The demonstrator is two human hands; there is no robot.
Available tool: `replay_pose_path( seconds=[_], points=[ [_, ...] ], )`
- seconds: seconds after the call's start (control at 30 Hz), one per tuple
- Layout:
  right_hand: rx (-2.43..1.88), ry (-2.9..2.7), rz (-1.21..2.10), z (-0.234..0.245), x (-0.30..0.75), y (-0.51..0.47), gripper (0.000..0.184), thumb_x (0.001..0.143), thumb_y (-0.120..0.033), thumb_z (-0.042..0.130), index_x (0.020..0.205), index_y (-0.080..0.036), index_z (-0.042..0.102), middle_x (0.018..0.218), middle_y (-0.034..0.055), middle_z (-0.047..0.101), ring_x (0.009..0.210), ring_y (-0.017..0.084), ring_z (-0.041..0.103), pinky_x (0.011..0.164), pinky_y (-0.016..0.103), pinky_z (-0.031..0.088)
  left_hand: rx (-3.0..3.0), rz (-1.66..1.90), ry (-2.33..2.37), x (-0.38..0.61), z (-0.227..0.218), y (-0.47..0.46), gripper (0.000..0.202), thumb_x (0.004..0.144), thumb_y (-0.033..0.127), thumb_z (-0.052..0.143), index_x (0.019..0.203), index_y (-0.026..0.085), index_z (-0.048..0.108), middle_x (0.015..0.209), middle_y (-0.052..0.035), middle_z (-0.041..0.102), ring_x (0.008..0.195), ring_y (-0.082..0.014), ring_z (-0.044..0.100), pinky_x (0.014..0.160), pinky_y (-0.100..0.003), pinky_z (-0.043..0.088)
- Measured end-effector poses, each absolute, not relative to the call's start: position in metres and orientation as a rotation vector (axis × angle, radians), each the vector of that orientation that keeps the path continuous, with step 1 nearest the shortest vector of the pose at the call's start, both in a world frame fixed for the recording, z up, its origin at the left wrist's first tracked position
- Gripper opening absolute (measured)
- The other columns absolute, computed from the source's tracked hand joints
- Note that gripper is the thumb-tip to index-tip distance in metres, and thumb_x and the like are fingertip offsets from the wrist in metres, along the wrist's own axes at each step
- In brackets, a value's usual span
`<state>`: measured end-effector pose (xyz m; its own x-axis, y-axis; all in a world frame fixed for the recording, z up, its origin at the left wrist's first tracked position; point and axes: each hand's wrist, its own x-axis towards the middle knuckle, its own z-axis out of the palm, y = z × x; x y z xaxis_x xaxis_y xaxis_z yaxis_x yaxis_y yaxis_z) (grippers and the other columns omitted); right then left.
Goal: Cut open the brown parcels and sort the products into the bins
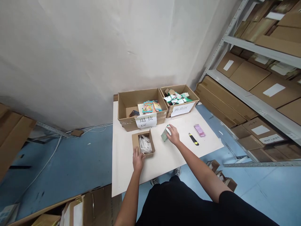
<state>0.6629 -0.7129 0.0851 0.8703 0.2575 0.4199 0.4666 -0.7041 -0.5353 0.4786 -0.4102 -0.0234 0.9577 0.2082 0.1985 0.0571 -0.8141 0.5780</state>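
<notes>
Box (164, 136) in grip (173, 135); inside table edges (164, 169)

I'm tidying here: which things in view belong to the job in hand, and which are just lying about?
In the job:
green box, in the right hand
carton, touched by the left hand
left bin and right bin, probably

Lying about, apparently:
knife
pink item, blurred
shelf boxes

Lt-gray wall (94, 47) behind white tbl (120, 163); blue flr (91, 160); metal shelving (263, 50) at R w/ brn ctns (249, 77).
</notes>
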Motion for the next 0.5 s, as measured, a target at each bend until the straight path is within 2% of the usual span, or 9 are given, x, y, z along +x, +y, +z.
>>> replay_pose_path(
  seconds=[0.13, 0.2, 0.27, 0.33, 0.43, 0.5],
  points=[
    [-2.397, -0.618, -0.108, 0.025, 0.653, -0.729, 0.063, 0.086, -0.023, 0.061, 0.149, -0.021, 0.055, 0.155, 0.0157, 0.055, 0.146, 0.032, 0.047, 0.120, 0.055, 0.042, 2.509, 0.296, 0.165, 0.473, -0.021, -0.391, 0.001, 0.081, 0.023, 0.071, 0.082, 0.022, 0.070, 0.165, -0.0097, 0.046, 0.159, -0.0401, 0.029, 0.124, -0.061, 0.040],
    [-2.407, -0.560, -0.054, 0.008, 0.641, -0.734, 0.067, 0.085, -0.026, 0.064, 0.151, -0.021, 0.052, 0.161, 0.0164, 0.049, 0.149, 0.034, 0.044, 0.119, 0.055, 0.043, 2.515, 0.256, 0.156, 0.469, -0.016, -0.390, 0.008, 0.079, 0.023, 0.072, 0.087, 0.023, 0.072, 0.165, -0.0099, 0.047, 0.159, -0.0406, 0.029, 0.125, -0.061, 0.039],
    [-2.449, -0.390, -0.059, 0.001, 0.632, -0.738, 0.071, 0.084, -0.030, 0.068, 0.152, -0.020, 0.050, 0.164, 0.0177, 0.042, 0.148, 0.035, 0.044, 0.115, 0.053, 0.046, 2.526, 0.216, 0.180, 0.466, -0.009, -0.394, 0.021, 0.078, 0.025, 0.073, 0.100, 0.025, 0.074, 0.165, -0.0082, 0.047, 0.160, -0.0391, 0.027, 0.127, -0.059, 0.036],
    [-2.500, -0.193, -0.029, 0.003, 0.627, -0.741, 0.075, 0.082, -0.032, 0.072, 0.152, -0.019, 0.049, 0.159, 0.0183, 0.047, 0.141, 0.035, 0.050, 0.111, 0.050, 0.050, 2.526, 0.225, 0.240, 0.464, 0.001, -0.402, 0.035, 0.082, 0.031, 0.072, 0.117, 0.027, 0.072, 0.166, -0.0070, 0.045, 0.161, -0.0364, 0.027, 0.130, -0.056, 0.033],
    [-2.525, -0.218, 0.145, 0.017, 0.637, -0.743, 0.073, 0.076, -0.020, 0.075, 0.147, -0.022, 0.057, 0.145, 0.0153, 0.061, 0.135, 0.032, 0.055, 0.109, 0.047, 0.051, 2.493, 0.334, 0.325, 0.471, 0.020, -0.418, 0.044, 0.090, 0.036, 0.065, 0.133, 0.026, 0.066, 0.167, -0.0083, 0.043, 0.160, -0.0335, 0.030, 0.131, -0.053, 0.031],
    [-2.495, -0.434, 0.269, 0.031, 0.653, -0.745, 0.073, 0.071, -0.007, 0.073, 0.141, -0.026, 0.064, 0.150, 0.0134, 0.059, 0.138, 0.031, 0.053, 0.113, 0.047, 0.047, 2.465, 0.354, 0.323, 0.484, 0.032, -0.433, 0.043, 0.094, 0.033, 0.061, 0.136, 0.026, 0.065, 0.163, -0.0094, 0.048, 0.156, -0.0325, 0.036, 0.131, -0.052, 0.032]
  ],
)
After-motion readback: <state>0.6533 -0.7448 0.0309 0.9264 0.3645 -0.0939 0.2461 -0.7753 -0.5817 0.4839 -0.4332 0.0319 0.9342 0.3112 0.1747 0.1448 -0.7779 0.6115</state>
